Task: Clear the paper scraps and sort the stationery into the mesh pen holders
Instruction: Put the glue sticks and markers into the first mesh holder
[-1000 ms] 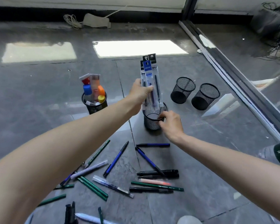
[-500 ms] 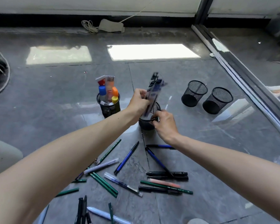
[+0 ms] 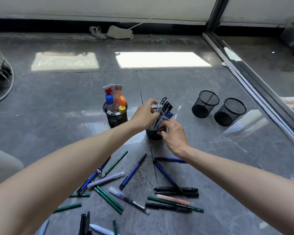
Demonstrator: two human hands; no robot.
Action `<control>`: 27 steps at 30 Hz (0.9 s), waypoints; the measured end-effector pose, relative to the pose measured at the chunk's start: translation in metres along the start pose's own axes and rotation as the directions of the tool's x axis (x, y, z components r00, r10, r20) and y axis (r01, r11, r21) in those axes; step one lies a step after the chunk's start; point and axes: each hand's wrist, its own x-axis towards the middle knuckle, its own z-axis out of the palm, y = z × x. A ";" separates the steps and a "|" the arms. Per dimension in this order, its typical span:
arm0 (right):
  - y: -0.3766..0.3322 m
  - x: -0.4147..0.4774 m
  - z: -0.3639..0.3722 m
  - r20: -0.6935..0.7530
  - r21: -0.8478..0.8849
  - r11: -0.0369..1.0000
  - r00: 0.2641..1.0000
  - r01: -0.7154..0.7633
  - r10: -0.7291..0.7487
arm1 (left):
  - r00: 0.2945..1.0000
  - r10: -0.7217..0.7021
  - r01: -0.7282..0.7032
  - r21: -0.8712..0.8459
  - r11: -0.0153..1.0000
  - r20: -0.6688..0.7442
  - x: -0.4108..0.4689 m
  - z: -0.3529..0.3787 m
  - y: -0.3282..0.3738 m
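**Refill packs at the middle holder**

We saw the left hand [image 3: 145, 114] curled round a bundle of refill packs [image 3: 163, 113]. The packs stood tilted, with their lower ends inside a holder [image 3: 153, 135] on the floor [image 3: 58, 116]. The right hand [image 3: 174, 135] gripped that holder's near rim with bent fingers. A filled holder [image 3: 115, 118] stood just to the left, and two empty holders [image 3: 205, 105] stood well apart to the right. Pens [image 3: 133, 173] and pencils [image 3: 116, 162] lay scattered nearer the person.

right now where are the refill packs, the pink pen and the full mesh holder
refill packs [image 3: 166, 115]: head view, on the blue printed card
pink pen [image 3: 173, 199]: head view, middle of the barrel
full mesh holder [image 3: 115, 120]: head view, front mesh wall
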 end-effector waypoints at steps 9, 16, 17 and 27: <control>0.002 0.015 0.006 0.010 0.062 0.998 1.000 0.001 -0.001 | 0.890 -0.448 0.453 0.061 0.889 -0.081 0.008 0.010 -0.033; -0.003 0.033 0.009 0.050 0.145 0.988 0.998 -0.047 0.040 | 0.769 -0.610 0.546 -0.298 0.783 -0.190 0.023 0.023 -0.052; -0.003 0.034 0.009 0.062 0.154 0.986 0.997 -0.058 0.049 | 0.761 -0.620 0.551 -0.312 0.774 -0.190 0.026 0.023 -0.053; 0.014 0.046 0.018 0.213 -0.001 0.997 0.974 -0.080 0.078 | 0.711 -0.632 0.484 -0.437 0.758 -0.308 0.034 0.020 -0.050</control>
